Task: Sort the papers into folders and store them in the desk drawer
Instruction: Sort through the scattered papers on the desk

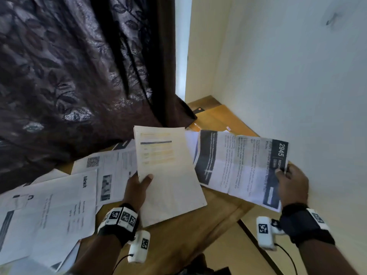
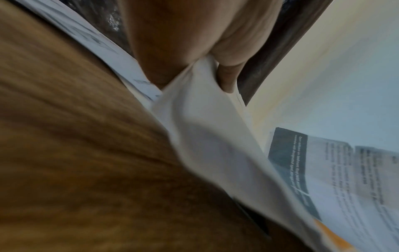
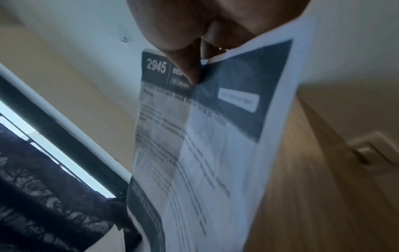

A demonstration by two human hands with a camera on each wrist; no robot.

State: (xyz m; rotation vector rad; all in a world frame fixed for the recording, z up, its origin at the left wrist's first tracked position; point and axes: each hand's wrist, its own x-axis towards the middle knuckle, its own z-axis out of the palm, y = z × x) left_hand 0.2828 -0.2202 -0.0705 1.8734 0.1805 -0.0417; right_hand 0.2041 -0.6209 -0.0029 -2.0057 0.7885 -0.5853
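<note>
Left hand [image 1: 139,187] pinches a cream stapled sheaf [image 1: 166,175] at its left edge, thumb on top, fingers under; the sheaf fans up and right from the grip, centre frame, lifted off the wooden desk [image 1: 214,213]. Right hand [image 1: 292,183] pinches the printed "2945" sheet [image 1: 238,167] at its dark header corner, thumb on top; the sheet runs left from the grip, right of centre, its far end near the sheaf. Loose papers [image 1: 59,205] are spread on the desk at lower left. Dark patterned curtain [image 1: 79,66] fills the upper left, pale wall [image 1: 297,76] the right.
</note>
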